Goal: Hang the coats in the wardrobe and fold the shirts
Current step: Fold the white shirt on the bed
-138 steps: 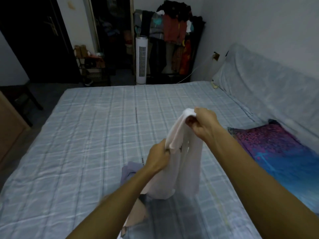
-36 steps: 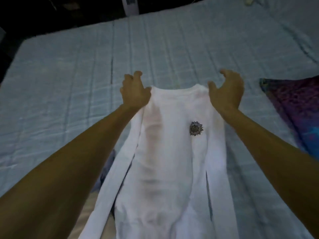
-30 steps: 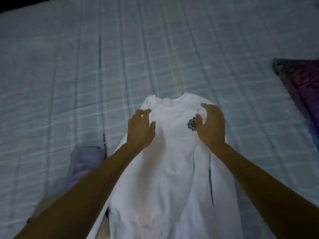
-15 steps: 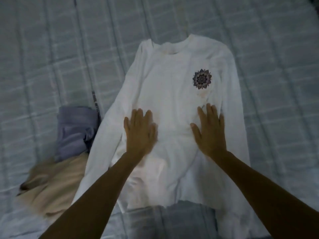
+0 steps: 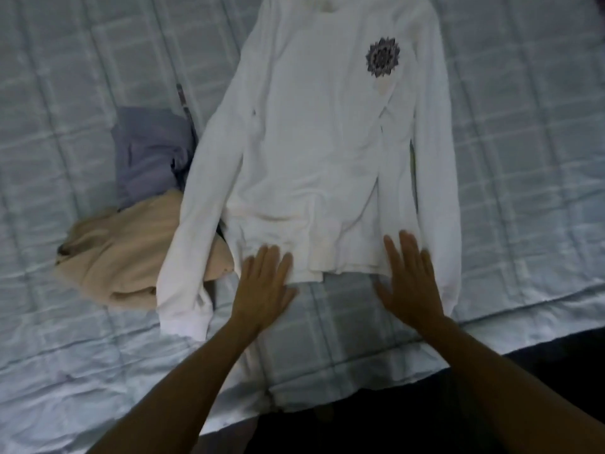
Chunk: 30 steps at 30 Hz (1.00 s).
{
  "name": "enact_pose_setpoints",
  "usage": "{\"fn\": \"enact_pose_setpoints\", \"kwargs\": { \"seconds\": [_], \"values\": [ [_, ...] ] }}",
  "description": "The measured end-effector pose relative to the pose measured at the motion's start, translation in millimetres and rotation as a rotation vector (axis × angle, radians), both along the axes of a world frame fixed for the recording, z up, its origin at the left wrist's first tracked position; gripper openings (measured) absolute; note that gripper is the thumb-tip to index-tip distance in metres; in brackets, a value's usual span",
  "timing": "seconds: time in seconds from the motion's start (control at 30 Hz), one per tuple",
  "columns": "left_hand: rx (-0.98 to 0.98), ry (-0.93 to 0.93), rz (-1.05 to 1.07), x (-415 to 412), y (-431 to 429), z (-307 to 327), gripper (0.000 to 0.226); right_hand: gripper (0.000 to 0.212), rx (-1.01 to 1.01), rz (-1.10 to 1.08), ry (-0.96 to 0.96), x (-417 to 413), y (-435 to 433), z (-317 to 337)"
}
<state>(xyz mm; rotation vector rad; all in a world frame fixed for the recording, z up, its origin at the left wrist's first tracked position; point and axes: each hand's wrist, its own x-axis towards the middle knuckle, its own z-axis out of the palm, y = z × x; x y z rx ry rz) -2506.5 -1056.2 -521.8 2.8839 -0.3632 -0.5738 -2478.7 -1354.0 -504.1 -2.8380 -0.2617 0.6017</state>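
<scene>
Two flat, spread hands, your left hand [image 5: 264, 283] and right hand [image 5: 408, 279], press the white shirt [image 5: 314, 152] hem; sweep outward evenly, flattening wrinkles on the bed [image 5: 523, 158] before folding.

Both arms show bare: the left forearm [image 5: 183, 388] and right forearm [image 5: 510, 385] run uncovered from the frame's lower edge to the wrists (slim, smooth in outline). The left hand [image 5: 265, 283] and right hand [image 5: 409, 283] are bare too, fingertips blurred. Whether the dark mass [image 5: 360, 427] low between the arms is clothing cannot be told.
</scene>
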Motion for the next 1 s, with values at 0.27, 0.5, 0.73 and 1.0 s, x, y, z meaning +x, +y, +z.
{"fn": "enact_pose_setpoints", "kwargs": {
  "seconds": [0.27,0.5,0.73,1.0],
  "values": [
    [-0.076,0.012,0.052,19.8,1.5,16.3,0.060,0.069,0.010,0.035,-0.278,5.9,-18.1,-10.2],
    [-0.076,0.208,-0.101,-39.1,-7.2,41.1,0.061,0.059,-0.064,-0.006,-0.157,-30.8,-67.3,26.8],
    [0.020,0.359,-0.007,-1.7,-14.8,64.3,0.064,0.059,-0.059,-0.066,-0.010,-26.2,-47.4,31.6],
    [0.004,-0.164,0.940,73.3,49.8,64.0,0.054,0.039,0.250,-0.900,-0.066,15.2,-56.1,30.9]
  ]
}}
